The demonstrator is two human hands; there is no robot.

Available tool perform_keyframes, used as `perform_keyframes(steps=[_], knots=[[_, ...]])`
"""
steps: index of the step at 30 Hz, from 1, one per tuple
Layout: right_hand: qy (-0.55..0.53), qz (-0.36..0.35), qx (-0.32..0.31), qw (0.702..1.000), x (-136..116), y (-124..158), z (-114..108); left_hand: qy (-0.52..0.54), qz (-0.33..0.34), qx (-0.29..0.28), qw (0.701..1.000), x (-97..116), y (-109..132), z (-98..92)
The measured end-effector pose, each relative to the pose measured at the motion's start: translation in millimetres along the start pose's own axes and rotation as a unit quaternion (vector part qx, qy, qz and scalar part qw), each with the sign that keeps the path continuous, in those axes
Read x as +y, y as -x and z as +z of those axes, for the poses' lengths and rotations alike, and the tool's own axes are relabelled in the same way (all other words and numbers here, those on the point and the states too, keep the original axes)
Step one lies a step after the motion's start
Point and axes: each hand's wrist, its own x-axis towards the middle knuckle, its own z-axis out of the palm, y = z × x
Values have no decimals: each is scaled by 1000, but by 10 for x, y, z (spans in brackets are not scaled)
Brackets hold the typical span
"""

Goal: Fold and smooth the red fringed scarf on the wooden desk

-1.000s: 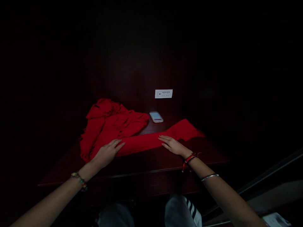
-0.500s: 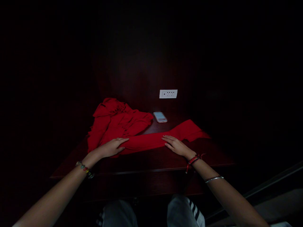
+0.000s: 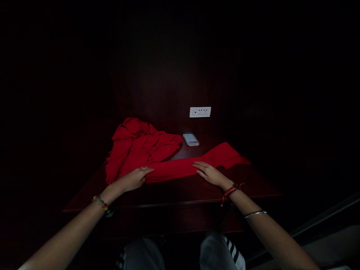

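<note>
A red cloth (image 3: 174, 170) lies across the dark table, folded into a narrow band in front of me and heaped in loose wrinkles at the left. Its right end flares out flat. At the band's left part, my left hand (image 3: 136, 177) pinches the near edge between thumb and fingers, the index finger pointing right along the cloth. My right hand (image 3: 207, 172) rests palm down on the band further right, fingers stretched out and lying flat on the fabric.
Behind the band, a phone (image 3: 191, 140) lies near the back of the table (image 3: 168, 195). A white wall socket (image 3: 200, 112) is on the dark panel above it. My knees are below the table's front edge.
My left hand has shifted slightly towards me, and its thumb and fingers have closed on the cloth's edge. My right hand stays flat in nearly the same place.
</note>
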Motion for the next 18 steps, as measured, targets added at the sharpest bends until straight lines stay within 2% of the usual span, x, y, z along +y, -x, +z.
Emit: perform_keyframes(steps=[4,8,14,18], knots=[[0,1,0,1000,1,-1,0,-38,-34,49,997,101,-20,57],[-1,-1,5,1000,1,-2,-5,-48,-42,62,996,129,22,66],[7,-9,-6,1000,16,-15,9,-59,-6,17,998,12,125,117],[15,-8,-14,1000,25,-8,13,-92,18,-34,995,35,144,97]])
